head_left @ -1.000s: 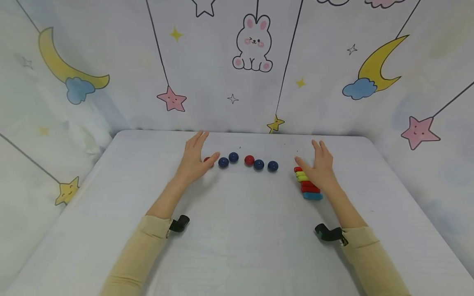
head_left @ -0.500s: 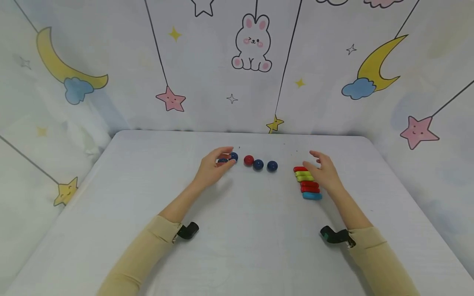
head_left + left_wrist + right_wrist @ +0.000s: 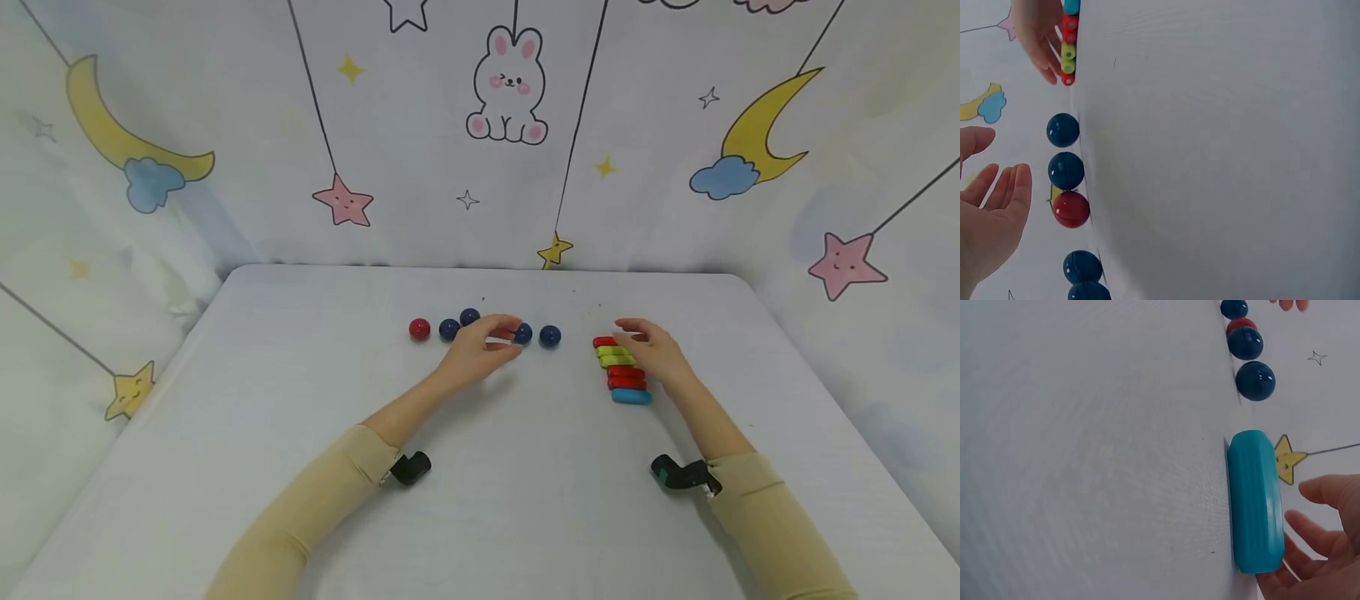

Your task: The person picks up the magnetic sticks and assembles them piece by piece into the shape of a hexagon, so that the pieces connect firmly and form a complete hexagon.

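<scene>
My left hand [image 3: 478, 348] hovers over the row of glossy balls, fingers loosely bent and nothing held. Just past its fingertips lie a dark blue ball [image 3: 522, 333] and another blue ball [image 3: 550, 336]. A red ball [image 3: 1071, 209] shows in the left wrist view; in the head view the hand hides it. To the left are a red ball [image 3: 419, 329] and two blue balls [image 3: 449, 329]. My right hand [image 3: 654, 354], fingers relaxed, is above a stack-like row of short plastic sticks: red [image 3: 626, 372], yellow-green [image 3: 616, 357] and a ridged blue stick [image 3: 1255, 501] nearest me.
A white-covered table [image 3: 495, 467] extends around the objects. Behind it hangs a cloth [image 3: 420, 125] printed with a rabbit, stars and moons. Black wrist cameras [image 3: 411, 468] sit at both sleeve cuffs.
My left hand has swept rightward from the leftmost red ball along the row. My right hand has shifted slightly, its fingers bending more. The balls and sticks stay in place.
</scene>
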Available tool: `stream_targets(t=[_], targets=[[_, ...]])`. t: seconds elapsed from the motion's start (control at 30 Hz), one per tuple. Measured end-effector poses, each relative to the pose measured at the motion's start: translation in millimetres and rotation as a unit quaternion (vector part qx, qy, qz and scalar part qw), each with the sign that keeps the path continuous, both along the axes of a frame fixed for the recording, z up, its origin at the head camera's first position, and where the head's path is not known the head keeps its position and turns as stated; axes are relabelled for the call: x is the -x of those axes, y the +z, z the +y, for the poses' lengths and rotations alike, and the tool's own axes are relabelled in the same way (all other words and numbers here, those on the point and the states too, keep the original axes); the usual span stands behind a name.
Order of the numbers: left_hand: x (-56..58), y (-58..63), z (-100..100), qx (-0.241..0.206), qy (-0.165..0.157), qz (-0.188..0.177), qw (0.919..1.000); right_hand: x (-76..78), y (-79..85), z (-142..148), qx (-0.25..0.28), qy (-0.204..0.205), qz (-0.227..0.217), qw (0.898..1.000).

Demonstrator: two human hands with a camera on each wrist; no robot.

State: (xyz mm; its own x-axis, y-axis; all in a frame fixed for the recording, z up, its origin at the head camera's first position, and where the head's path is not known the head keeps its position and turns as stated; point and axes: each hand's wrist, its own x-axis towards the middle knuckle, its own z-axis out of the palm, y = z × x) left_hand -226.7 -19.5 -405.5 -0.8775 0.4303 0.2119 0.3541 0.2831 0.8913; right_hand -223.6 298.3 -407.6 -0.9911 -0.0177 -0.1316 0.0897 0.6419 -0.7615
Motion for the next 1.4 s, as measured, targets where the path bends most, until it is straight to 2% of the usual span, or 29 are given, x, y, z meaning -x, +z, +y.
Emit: stream_targets(t=[0.3,0.6,0.8,0.9,1.13,1.4], targets=[[15.1,-4.2,31,0.019,-0.027,0.020,0.9992,-0.4,-3.9,0,0.002,0.011,-0.010,1.000],[29.8,-2.6,56,0.094,-0.030,0.065,0.9930,0.8,-6.3,-2,-0.011,0.016,-0.008,1.000],[34.9,-3.0,66,0.169,-0.018,0.073,0.9828,2.1,-5.8,-3,-0.016,0.018,-0.002,1.000],[35.1,-2.3,67,0.193,-0.016,0.073,0.9784,1.6,-5.2,-3,-0.016,0.021,0.000,1.000],[35.6,-0.9,69,0.246,-0.043,0.104,0.9627,0.4,-5.1,-2,-0.017,0.021,0.003,1.000],[37.4,-3.6,71,0.286,-0.066,0.131,0.9468,-0.5,-5.3,-1,-0.021,0.022,-0.001,1.000]])
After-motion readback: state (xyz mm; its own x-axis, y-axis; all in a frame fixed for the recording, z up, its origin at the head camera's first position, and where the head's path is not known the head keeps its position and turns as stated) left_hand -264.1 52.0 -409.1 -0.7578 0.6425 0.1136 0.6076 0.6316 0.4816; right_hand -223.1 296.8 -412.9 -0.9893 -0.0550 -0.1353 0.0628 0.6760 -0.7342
